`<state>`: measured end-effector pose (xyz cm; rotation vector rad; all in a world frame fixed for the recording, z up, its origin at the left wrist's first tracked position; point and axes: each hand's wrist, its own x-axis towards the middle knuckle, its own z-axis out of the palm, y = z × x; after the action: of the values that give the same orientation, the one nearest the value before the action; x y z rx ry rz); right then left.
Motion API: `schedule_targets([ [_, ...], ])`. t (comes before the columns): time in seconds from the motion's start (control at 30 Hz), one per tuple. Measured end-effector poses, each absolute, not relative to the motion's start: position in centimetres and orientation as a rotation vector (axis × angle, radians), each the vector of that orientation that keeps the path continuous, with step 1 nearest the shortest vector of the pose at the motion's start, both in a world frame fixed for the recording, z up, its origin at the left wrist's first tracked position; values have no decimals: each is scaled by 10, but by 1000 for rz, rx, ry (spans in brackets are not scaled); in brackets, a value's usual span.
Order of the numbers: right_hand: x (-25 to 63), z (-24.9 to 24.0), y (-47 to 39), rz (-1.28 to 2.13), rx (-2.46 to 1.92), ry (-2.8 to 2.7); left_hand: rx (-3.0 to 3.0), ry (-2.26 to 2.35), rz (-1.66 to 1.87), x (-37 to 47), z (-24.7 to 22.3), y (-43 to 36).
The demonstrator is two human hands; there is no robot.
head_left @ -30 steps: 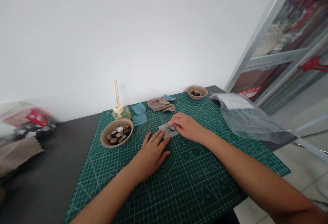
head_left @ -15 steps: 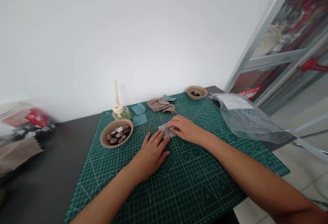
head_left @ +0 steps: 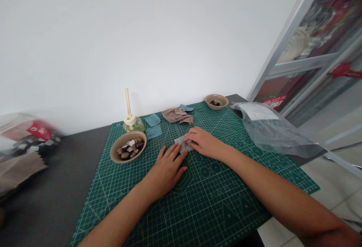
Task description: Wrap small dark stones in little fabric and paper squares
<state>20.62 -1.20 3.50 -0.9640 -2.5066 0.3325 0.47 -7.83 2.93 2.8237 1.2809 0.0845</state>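
A small grey sheet (head_left: pixel 183 147), like worn sandpaper, lies on the green cutting mat (head_left: pixel 223 209). My left hand (head_left: pixel 166 169) rests flat with fingers spread, its fingertips pressing the near left edge of the sheet. Over the sheet, my right hand (head_left: pixel 200 140) has its fingers pinched together and pointing down on what looks like a small dark stone (head_left: pixel 193 142), mostly hidden by the fingers. Left of my hands stands a beige bowl (head_left: pixel 114 151) filled with black, brown and white stones (head_left: pixel 130 148).
A second bowl (head_left: pixel 217 97) with a few dark stones stands at the back right. Behind my hands lie a crumpled brown cloth (head_left: pixel 177 115) and blue sheets (head_left: pixel 154 131). A reed diffuser (head_left: pixel 130 120) is at the back left, a clear plastic bag (head_left: pixel 271 134) at the right.
My right fingers have shifted very slightly to the left on the grey sheet. The left hand stays in place.
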Motion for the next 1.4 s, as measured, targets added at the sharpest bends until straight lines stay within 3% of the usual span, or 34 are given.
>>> schedule_targets([
  [0.83, 209, 35, -10, 319, -1059, -2397, 2817, 1263, 100, 5, 31, -80],
  [1.4, 209, 41, -11, 461, -1175, -2263, 2584, 1604, 568, -31, 7, -44],
])
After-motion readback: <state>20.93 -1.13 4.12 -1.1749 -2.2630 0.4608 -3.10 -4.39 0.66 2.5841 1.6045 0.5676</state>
